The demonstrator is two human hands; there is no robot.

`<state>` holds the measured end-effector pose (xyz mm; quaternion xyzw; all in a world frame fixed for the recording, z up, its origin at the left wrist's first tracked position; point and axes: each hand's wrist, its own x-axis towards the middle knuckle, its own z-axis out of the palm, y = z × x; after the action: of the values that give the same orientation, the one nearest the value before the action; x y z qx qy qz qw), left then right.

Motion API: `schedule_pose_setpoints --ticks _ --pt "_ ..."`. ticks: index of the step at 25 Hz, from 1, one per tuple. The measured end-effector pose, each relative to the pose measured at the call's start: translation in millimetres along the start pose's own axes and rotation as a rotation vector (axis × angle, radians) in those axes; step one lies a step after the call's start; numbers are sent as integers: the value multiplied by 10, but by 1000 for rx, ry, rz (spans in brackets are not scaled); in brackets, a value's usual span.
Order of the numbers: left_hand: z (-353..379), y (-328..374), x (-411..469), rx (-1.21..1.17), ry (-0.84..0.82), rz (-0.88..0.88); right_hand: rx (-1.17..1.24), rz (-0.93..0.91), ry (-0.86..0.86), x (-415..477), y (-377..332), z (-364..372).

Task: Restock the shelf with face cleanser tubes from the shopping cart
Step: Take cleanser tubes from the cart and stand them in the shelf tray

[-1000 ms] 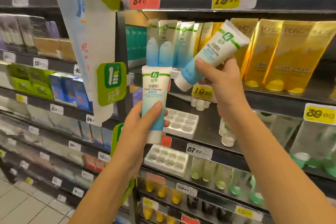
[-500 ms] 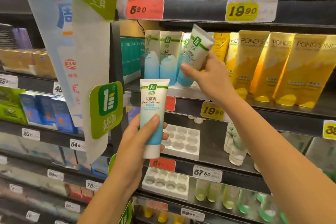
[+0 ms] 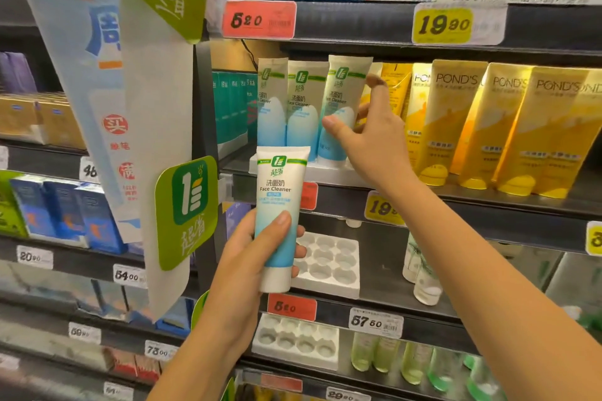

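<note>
White-and-blue face cleanser tube stands cap-down on the shelf, third in a row beside two like tubes, and we grasp it with our right hand, thumb on its front and fingers round its right edge. Our left hand clasps a second tube upright, cap down, in front of and below that row. Yellow tubes stand just to the right.

— The white-and-blue plastic face cleanser tube?
— Upright, cap down, in the left hand, before the dark shelf.
— Others?
— Three matching tubes stand on it in a row; the right hand pinches the rightmost tube.
</note>
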<state>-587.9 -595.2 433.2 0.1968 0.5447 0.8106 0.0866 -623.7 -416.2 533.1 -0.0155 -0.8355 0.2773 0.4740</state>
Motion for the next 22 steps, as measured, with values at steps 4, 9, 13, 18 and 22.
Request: schedule_pose_setpoints --ticks 4,9,13,18,22 --pt "42 25 2 -9 -1 18 -102 -45 53 -82 21 53" --pt "127 41 11 -14 -23 46 -72 71 -58 -134 -104 -38" --pt "155 115 41 17 -73 92 244 118 -126 -469 -173 -305" --pt "377 154 139 126 -170 187 639 279 -408 -697 -257 -526" --pt "365 218 310 235 -45 325 667 284 -111 -565 -150 -777"
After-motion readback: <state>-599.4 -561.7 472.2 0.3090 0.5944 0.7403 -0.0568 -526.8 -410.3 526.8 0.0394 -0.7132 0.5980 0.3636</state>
